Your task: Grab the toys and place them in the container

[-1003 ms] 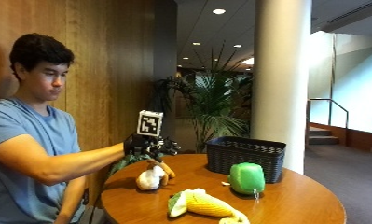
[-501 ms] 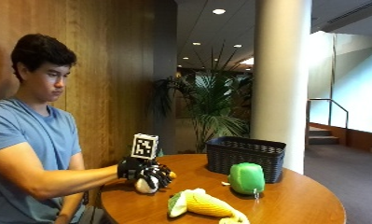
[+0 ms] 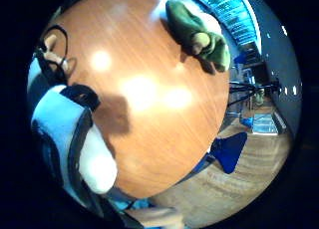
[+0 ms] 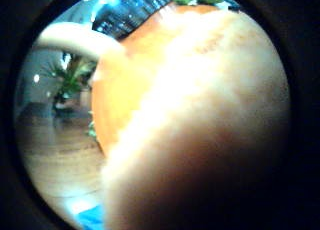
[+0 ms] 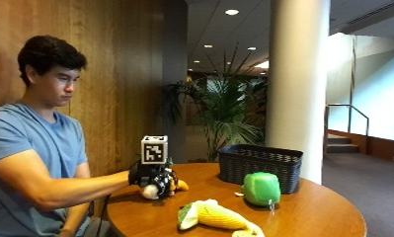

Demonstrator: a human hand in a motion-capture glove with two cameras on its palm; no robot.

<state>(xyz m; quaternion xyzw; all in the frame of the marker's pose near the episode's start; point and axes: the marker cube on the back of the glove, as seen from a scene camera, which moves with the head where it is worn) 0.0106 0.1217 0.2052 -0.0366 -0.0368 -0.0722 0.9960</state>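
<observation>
In the outside view my gloved right hand [image 5: 154, 178] curls over a white and orange plush toy [image 5: 158, 190] at the near left of the round wooden table [image 5: 315, 217]. The toy's orange tip pokes out toward the table's middle. That toy fills the thumb side palm view as a pale orange mass [image 4: 200, 120], and its white part [image 3: 97, 164] shows beside the palm in the little finger side view. A corn toy [image 5: 213, 216] with a green husk [image 3: 197, 32] lies at the front middle. A green toy [image 5: 261, 188] stands before the black basket [image 5: 259, 165].
The basket stands at the table's far side, near a large white pillar [image 5: 298, 79]. A wood-panelled wall is behind the person. A blue chair [image 3: 229, 149] stands off the table's edge. Bare tabletop [image 3: 149, 89] lies between the hand and the corn toy.
My hand has come down from above the white and orange toy and now closes over it on the table. The corn toy, green toy and basket have not moved.
</observation>
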